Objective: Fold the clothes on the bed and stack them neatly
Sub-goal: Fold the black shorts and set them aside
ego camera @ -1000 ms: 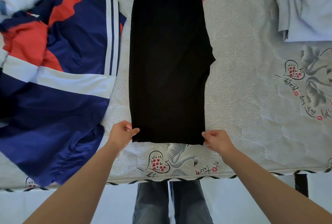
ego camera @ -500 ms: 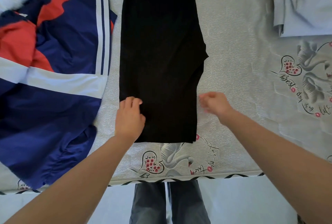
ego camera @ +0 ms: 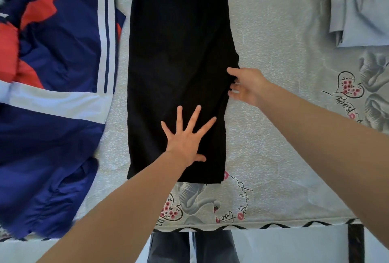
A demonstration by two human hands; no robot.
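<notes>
Black garment: long black folded cloth flat on the patterned bed.
Left hand: fingers spread, pressing its near end.
Right hand: fingers tucked at its right edge; grip unclear.
Left of it: blue, red and white jacket.

— How many garments lay on the bed?

— Three showed. One black garment ran down the middle of the frame, one navy, red and white garment filled the left side, and one pale blue garment sat at the upper right.

— And hands?

— Two: one left hand at lower centre, one right hand right of centre.

— Any printed hearts on the bed cover?

— Two hearts with red flowers: one at the right edge, one at bottom centre. At least one printed swan showed too.
</notes>
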